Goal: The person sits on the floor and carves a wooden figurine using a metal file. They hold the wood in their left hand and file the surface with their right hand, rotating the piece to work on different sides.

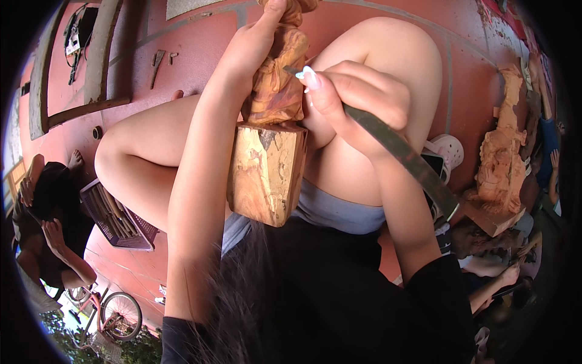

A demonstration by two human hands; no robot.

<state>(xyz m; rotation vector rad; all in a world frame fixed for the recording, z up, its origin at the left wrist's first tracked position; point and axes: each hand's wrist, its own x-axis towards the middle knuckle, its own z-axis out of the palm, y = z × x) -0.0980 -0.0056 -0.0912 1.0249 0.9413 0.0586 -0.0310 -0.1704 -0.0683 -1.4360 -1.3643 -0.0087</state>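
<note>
At upper centre, the left hand's [251,48] fingers clamp a wooden figure [277,85], seemingly carved except its rough block base [264,176]; the right hand's [361,100] clamp a metal tool [403,159].

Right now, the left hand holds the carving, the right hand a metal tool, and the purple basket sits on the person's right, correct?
Wrong side: the head view shows the purple basket on the person's left. The left hand holds the carving, the right hand the metal tool.
</note>
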